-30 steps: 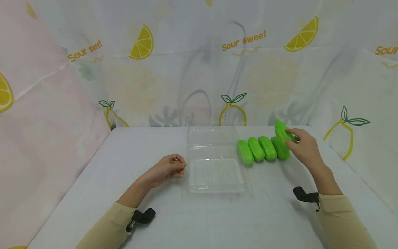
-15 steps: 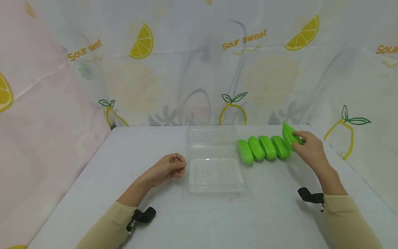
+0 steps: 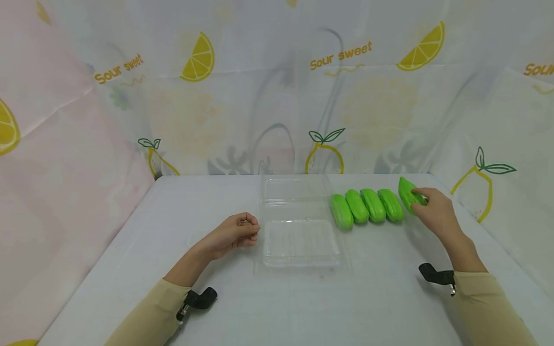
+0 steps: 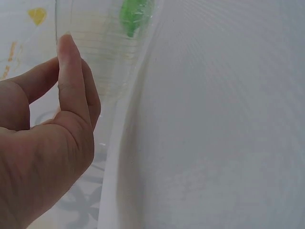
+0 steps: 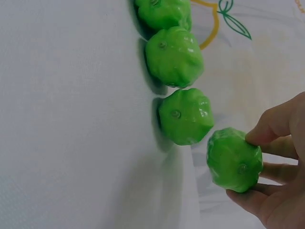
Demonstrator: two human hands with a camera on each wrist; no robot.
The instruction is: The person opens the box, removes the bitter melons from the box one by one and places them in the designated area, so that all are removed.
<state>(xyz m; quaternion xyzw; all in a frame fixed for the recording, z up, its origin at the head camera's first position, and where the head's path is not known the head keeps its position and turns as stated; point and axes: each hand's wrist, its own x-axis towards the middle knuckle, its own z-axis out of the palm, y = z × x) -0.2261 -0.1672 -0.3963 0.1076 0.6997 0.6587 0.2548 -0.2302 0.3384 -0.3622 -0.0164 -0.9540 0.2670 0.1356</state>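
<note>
In the head view, my right hand point(image 3: 434, 209) grips a bright green, lumpy bitter melon point(image 3: 408, 194) between thumb and fingers, its pointed end tipped up and away. Seen from the right wrist, the held bitter melon point(image 5: 233, 162) hangs above the table, its shadow falling apart from it. Just left of it lies a row of several more bitter melons point(image 3: 374, 205), side by side. A clear plastic clamshell box point(image 3: 298, 262) lies with its lid folded back at mid-table. My left hand point(image 3: 231, 235) pinches the box's left edge with thumb and fingertips.
The white table point(image 3: 277, 307) runs back to a hanging cloth point(image 3: 242, 110) printed with lemons and lettering. The leftmost bitter melon lies right at the box's right side. Black wrist cameras point(image 3: 201, 299) sit on both sleeves.
My right hand has moved right and lower with its bitter melon, from overlapping the row's right end to beside it. My left hand and the box stay put.
</note>
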